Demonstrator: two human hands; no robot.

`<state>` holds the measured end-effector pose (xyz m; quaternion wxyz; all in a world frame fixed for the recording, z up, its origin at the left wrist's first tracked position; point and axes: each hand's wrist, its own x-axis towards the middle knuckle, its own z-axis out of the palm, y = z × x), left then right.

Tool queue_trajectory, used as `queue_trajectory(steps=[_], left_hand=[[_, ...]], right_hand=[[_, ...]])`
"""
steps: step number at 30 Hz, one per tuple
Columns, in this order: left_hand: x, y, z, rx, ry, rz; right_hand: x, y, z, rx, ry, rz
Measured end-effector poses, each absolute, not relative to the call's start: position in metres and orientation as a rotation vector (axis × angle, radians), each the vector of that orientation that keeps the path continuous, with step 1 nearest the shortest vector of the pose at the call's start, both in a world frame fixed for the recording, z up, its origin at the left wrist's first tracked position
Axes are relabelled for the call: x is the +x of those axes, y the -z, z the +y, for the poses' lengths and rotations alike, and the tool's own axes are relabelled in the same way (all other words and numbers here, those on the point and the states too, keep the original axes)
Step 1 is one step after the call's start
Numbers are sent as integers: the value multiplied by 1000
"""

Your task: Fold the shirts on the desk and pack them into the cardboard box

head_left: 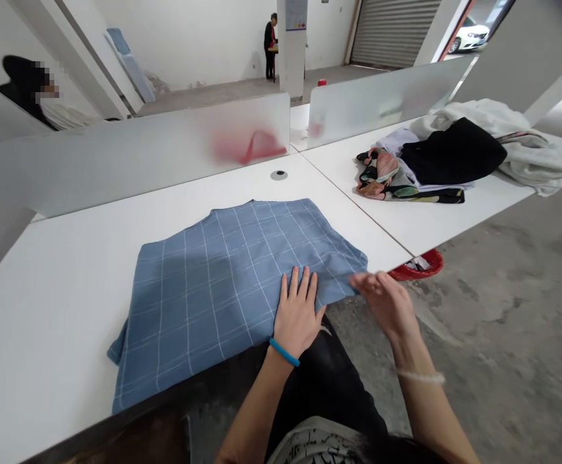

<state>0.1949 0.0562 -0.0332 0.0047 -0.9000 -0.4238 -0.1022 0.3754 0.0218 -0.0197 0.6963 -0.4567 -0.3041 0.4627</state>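
Blue checked cloth (203, 296) will drape softly, so take it by the edge; your left hand (296, 316) lies open on it, with the grip of your right hand (382, 303) at its edge unclear.

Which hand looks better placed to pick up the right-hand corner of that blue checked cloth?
Probably the right hand: its fingers are raised just beside that corner of the blue checked cloth. The left hand lies flat on the cloth, further from the corner.
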Motion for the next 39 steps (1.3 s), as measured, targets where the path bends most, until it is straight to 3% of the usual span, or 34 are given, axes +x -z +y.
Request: queue_trajectory(steps=[8, 14, 19, 23, 31, 33, 36, 39], left_hand=[[194, 34, 50, -2854, 332, -1330], [184, 21, 30, -3002, 286, -1231], [142, -3, 42, -2972, 345, -1390], [108, 11, 61, -2609, 388, -1735], [103, 33, 64, -2610, 358, -1759], [103, 31, 65, -2660, 461, -1834], [96, 30, 70, -2759, 934, -2112], [82, 28, 76, -2643, 1435, -2318]], right_hand=[[351, 56, -17, -1147, -1314, -480], [333, 46, 8, -1347, -998, -378], [325, 45, 12, -1389, -967, -277], [318, 42, 13, -1342, -947, -225], [300, 40, 39, -1311, -859, -324], [289, 29, 52, -1291, -843, -387], [258, 0, 72, -1292, -832, -636], [206, -35, 86, -1293, -816, -1335]])
